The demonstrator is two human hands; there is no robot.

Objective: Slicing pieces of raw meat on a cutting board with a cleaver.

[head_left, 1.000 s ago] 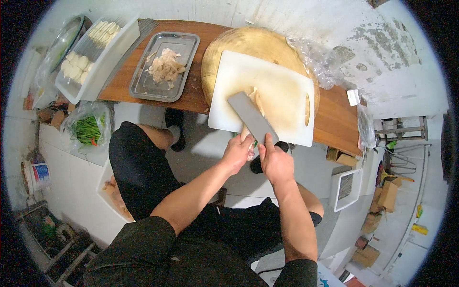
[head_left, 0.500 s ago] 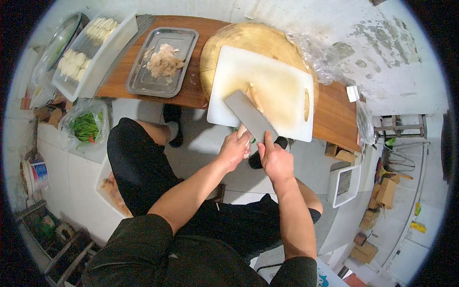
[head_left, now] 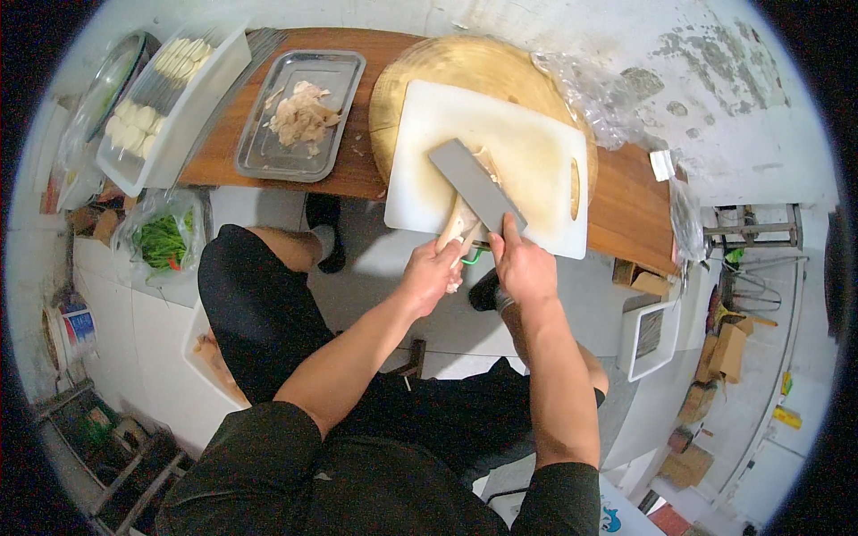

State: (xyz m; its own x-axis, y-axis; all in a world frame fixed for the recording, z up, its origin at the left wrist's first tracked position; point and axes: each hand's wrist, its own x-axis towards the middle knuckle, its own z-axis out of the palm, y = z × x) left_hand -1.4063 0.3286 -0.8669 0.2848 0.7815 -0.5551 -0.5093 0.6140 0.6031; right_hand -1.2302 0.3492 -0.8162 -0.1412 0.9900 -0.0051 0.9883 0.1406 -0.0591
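At twelve o'clock I have the brown wooden table, bearing a round wooden chopping block. On that lies the white cutting board; toward ten o'clock from it sits a grey rimmed tray. The cleaver slants across the board, its far end toward eleven. My right hand, at half past five, is closed on it, forefinger along the blade. My left hand, at seven, grips a pale meat strip that runs onto the board up to the blade.
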